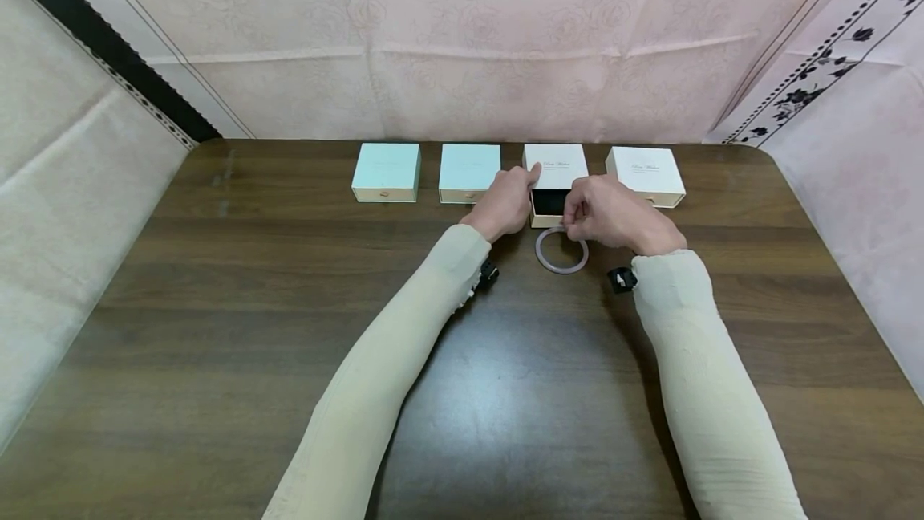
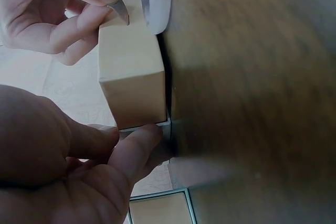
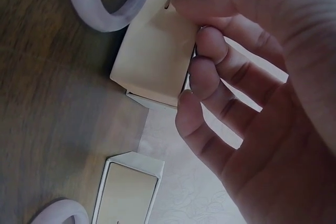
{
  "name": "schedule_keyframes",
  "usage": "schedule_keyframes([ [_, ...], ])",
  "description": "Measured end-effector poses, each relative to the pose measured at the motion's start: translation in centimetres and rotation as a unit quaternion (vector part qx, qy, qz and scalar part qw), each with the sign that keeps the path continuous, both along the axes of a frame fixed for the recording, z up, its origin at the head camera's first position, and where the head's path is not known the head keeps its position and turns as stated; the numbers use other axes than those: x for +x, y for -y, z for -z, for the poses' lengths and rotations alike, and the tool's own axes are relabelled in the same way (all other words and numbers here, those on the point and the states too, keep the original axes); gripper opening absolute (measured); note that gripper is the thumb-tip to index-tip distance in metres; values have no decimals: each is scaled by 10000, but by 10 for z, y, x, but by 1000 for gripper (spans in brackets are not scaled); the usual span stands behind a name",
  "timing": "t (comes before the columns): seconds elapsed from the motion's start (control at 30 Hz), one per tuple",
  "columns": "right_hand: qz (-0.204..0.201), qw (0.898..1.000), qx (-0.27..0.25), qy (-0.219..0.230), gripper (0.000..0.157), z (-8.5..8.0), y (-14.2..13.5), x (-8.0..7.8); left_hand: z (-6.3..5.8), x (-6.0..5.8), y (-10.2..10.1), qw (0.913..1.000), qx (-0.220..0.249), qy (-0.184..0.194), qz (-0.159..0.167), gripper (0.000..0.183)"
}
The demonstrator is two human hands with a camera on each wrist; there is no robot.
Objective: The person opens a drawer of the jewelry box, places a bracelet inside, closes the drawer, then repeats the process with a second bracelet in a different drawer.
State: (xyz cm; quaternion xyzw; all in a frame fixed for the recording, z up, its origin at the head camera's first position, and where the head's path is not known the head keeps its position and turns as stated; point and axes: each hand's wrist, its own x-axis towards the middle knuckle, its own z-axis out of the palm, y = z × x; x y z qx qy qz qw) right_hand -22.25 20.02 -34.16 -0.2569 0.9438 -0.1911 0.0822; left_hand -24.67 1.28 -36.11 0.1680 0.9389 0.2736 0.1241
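Observation:
A white drawer box (image 1: pixel 556 165) at the back of the table has its cream drawer (image 2: pixel 131 51) pulled partly out, with a dark interior. My left hand (image 1: pixel 505 201) grips the box's outer sleeve from its left side. With my right hand (image 1: pixel 609 213) I hold the drawer's front, thumb by the small pull tab (image 2: pixel 120 11) and fingers over the upper edge. A pale lilac bangle (image 1: pixel 561 270) is right in front of the drawer, partly overlapped by my right fingers in the head view. Another bangle (image 3: pixel 62 212) shows beside the neighbouring box in the right wrist view.
To the left, two mint-green boxes (image 1: pixel 386 171) (image 1: pixel 469 167) stand in the same row, drawers closed. Another white box (image 1: pixel 647 173) stands on the right. The dark wooden table (image 1: pixel 216 359) meets a pale patterned cloth (image 1: pixel 462 62) behind the boxes.

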Motion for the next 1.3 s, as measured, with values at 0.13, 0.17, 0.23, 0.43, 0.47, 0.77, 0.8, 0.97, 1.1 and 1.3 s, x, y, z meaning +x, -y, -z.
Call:
schedule_keyframes([
  [0.13,-21,10000,0,51,17,-1,0,1,0,0,0,10000,12,57,-11,55],
  [0.17,-31,10000,-8,64,17,-1,0,1,0,0,0,10000,28,68,-9,55],
  [0.23,-51,9999,-10,93,18,-2,0,2,0,0,0,10000,29,81,-11,56],
  [0.43,-40,9999,38,151,19,-2,0,2,0,-1,0,10000,14,79,-12,58],
  [0.47,-32,9999,45,156,19,-2,0,2,0,-1,0,10000,14,87,-12,58],
  [0.77,-51,9999,8,133,19,-1,-1,2,2,-1,0,10000,-41,74,6,58],
  [0.8,-57,9999,3,130,19,-1,-1,2,2,-1,0,10000,-21,70,5,58],
  [0.97,-110,9999,-3,70,19,-1,-1,2,2,-1,0,10000,59,37,-7,58],
  [1.1,-86,9999,39,93,19,-2,-1,2,2,-1,0,10000,7,-8,29,59],
  [1.3,-45,9998,99,174,19,-2,-1,3,2,-2,0,10000,-10,32,26,60],
])
